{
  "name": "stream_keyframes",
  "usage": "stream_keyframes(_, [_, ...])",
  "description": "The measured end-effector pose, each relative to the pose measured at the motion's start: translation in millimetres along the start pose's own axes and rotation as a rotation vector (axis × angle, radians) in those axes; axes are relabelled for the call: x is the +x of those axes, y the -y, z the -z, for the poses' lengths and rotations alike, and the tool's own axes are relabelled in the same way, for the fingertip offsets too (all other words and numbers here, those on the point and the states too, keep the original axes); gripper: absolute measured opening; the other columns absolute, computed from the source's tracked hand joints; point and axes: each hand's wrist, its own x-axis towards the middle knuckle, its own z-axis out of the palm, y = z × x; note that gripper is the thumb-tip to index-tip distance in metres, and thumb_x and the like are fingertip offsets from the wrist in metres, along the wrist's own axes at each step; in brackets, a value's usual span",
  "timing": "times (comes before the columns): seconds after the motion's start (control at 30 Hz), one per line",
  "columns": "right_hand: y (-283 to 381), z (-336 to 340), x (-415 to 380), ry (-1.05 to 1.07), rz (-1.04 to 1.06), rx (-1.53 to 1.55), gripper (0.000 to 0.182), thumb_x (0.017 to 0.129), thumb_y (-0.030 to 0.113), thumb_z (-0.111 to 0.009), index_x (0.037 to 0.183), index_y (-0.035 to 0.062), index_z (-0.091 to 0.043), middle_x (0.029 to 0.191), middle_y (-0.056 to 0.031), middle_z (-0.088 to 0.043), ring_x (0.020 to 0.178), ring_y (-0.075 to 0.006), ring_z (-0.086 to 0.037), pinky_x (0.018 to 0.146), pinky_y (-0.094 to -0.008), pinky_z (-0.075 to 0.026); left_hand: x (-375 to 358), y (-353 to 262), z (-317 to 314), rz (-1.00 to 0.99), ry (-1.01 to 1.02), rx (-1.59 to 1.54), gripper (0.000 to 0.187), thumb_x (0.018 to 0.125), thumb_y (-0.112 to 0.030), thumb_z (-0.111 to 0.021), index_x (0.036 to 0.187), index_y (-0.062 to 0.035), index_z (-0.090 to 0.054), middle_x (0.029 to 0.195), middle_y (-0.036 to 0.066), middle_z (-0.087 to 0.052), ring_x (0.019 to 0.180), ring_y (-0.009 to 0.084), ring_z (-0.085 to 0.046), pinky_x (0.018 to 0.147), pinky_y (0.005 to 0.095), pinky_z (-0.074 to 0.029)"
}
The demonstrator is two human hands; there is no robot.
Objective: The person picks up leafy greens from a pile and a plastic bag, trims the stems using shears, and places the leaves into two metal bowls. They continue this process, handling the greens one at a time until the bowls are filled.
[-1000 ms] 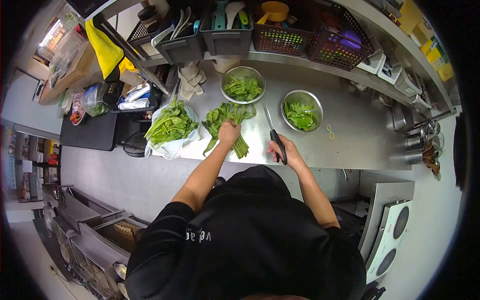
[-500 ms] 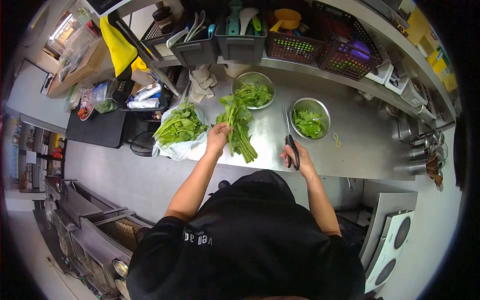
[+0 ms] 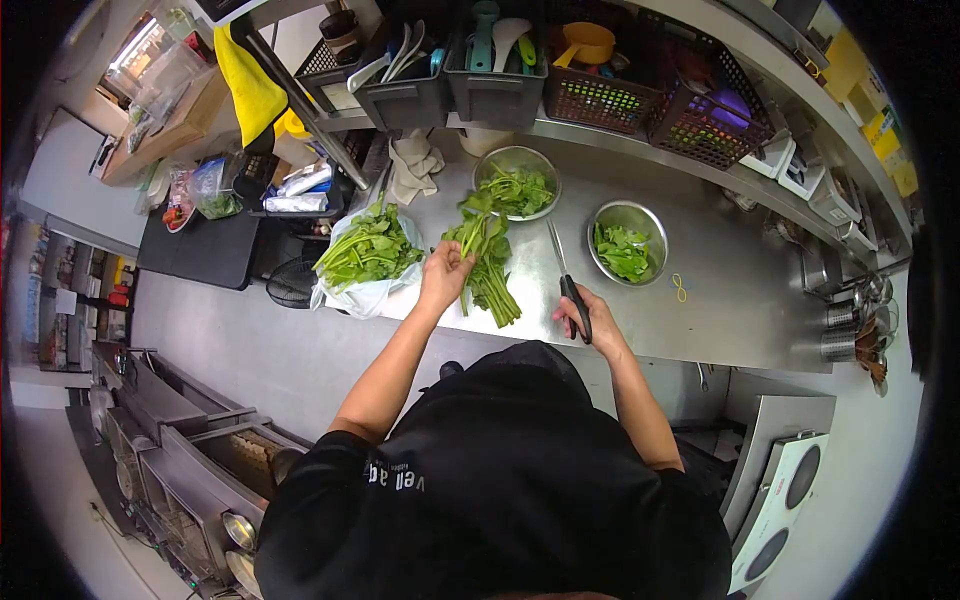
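Note:
My left hand (image 3: pixel 445 278) is closed on a leafy green stalk at the near side of a bunch of leafy greens (image 3: pixel 490 285) on the steel counter. To the right, my right hand (image 3: pixel 597 322) grips scissors (image 3: pixel 568 280) by their black handles. The long blades point away from me, up and slightly left, apart from the greens. Beyond the bunch, a metal bowl (image 3: pixel 551 206) holds cut leaves and stems. A second metal bowl (image 3: pixel 660 232) with cut leaves stands past my right hand. At the left, more greens (image 3: pixel 370 248) lie in a white plastic bag (image 3: pixel 352 298).
Yellow rubber bands (image 3: pixel 681 288) lie on the steel counter (image 3: pixel 745 300). A crumpled cloth (image 3: pixel 414 165) rests at the back left. Above the counter, a shelf carries utensil bins (image 3: pixel 500 98) and baskets (image 3: pixel 600 105). A black board (image 3: pixel 195 248) is farther left.
My right hand has moved slightly left with the scissors, whose blades now tilt more to the left. My left hand still holds the greens. The whole view has shifted a little.

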Motion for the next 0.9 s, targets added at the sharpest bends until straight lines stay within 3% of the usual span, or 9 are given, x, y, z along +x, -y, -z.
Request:
stream_keyframes(0.07, [-1.7,-0.1,-0.3,0.011,0.011,0.015,0.039,0.094,0.028,-0.059,0.117,-0.0025,-0.052,0.079,-0.0075,-0.065,0.054,-0.0093,-0.054,0.049,-0.0235,-0.044,-1.1,-6.2,-3.8,0.07,0.033,-0.139,0.017,0.089,-0.004,-0.062,0.102,-0.0032,-0.051,0.078,0.0,-0.061,0.071,0.0085,-0.057,0.062,0.0227,-0.045])
stream_keyframes(0.13, [-4.2,0.8,0.7,0.03,0.003,0.075,0.05,0.089,0.028,-0.065,0.126,-0.0033,-0.051,0.076,-0.0058,-0.063,0.052,-0.0078,-0.052,0.047,-0.0229,-0.041,-0.1,-11.7,-6.4,0.137,0.076,-0.277,0.017,0.089,-0.004,-0.062,0.102,-0.0042,-0.051,0.08,0.0,-0.062,0.072,0.0097,-0.059,0.062,0.0235,-0.047])
stream_keyframes(0.2, [-1.9,0.8,-2.5,0.026,0.001,0.064,0.052,0.089,0.028,-0.066,0.127,-0.0031,-0.05,0.076,-0.0062,-0.064,0.053,-0.0077,-0.052,0.047,-0.0227,-0.041,0.0,-14.4,-7.7,0.308,0.021,-0.381,0.018,0.089,-0.004,-0.062,0.103,-0.0068,-0.051,0.085,0.001,-0.062,0.075,0.0126,-0.061,0.06,0.0263,-0.05])
stream_keyframes(0.23, [0.4,0.5,-4.5,0.029,-0.002,0.05,0.053,0.088,0.028,-0.066,0.128,-0.0029,-0.05,0.077,-0.0067,-0.064,0.053,-0.0076,-0.052,0.047,-0.0224,-0.041,2.2,-8.7,-6.8,0.333,0.004,-0.373,0.018,0.088,-0.004,-0.062,0.102,-0.0074,-0.053,0.095,0.003,-0.06,0.074,0.0149,-0.063,0.059,0.0279,-0.05])
stream_keyframes(0.47, [5.5,0.5,-11.5,0.152,-0.032,0.041,0.062,0.085,0.031,-0.07,0.132,-0.002,-0.047,0.074,-0.0058,-0.062,0.053,-0.0084,-0.051,0.047,-0.0233,-0.04,3.9,-8.6,-8.8,0.392,0.055,-0.504,0.017,0.089,-0.003,-0.06,0.102,-0.0096,-0.05,0.094,0.004,-0.061,0.073,0.0174,-0.065,0.059,0.0296,-0.052])
stream_keyframes(0.6, [7.7,-4.4,-11.1,0.207,-0.02,-0.164,0.065,0.083,0.033,-0.073,0.131,-0.0019,-0.048,0.067,-0.0032,-0.059,0.051,-0.0087,-0.048,0.046,-0.0249,-0.036,3.9,-23.2,-11.1,0.478,0.076,-0.651,0.012,0.093,-0.008,-0.056,0.102,-0.0115,-0.05,0.097,0.004,-0.062,0.079,0.0173,-0.064,0.063,0.0309,-0.052])
stream_keyframes(0.73, [-2.3,-1.9,-10.1,0.22,-0.059,-0.051,0.062,0.084,0.032,-0.072,0.13,-0.0015,-0.049,0.07,-0.0043,-0.061,0.053,-0.0085,-0.05,0.047,-0.0238,-0.039,9.7,-17.9,-1.6,0.524,0.21,-0.833,0.006,0.097,-0.015,-0.051,0.103,-0.0121,-0.052,0.103,0.003,-0.062,0.083,0.0155,-0.061,0.062,0.029,-0.048])
stream_keyframes(0.9, [2.9,-2.0,-19.3,0.256,-0.057,-0.054,0.062,0.084,0.031,-0.072,0.131,-0.0009,-0.048,0.074,-0.0055,-0.063,0.057,-0.0084,-0.053,0.048,-0.0225,-0.042,8.6,-28.7,-0.8,0.548,0.218,-0.887,0.01,0.098,-0.015,-0.049,0.107,-0.0115,-0.052,0.109,0.002,-0.061,0.08,0.0152,-0.061,0.057,0.0263,-0.046])
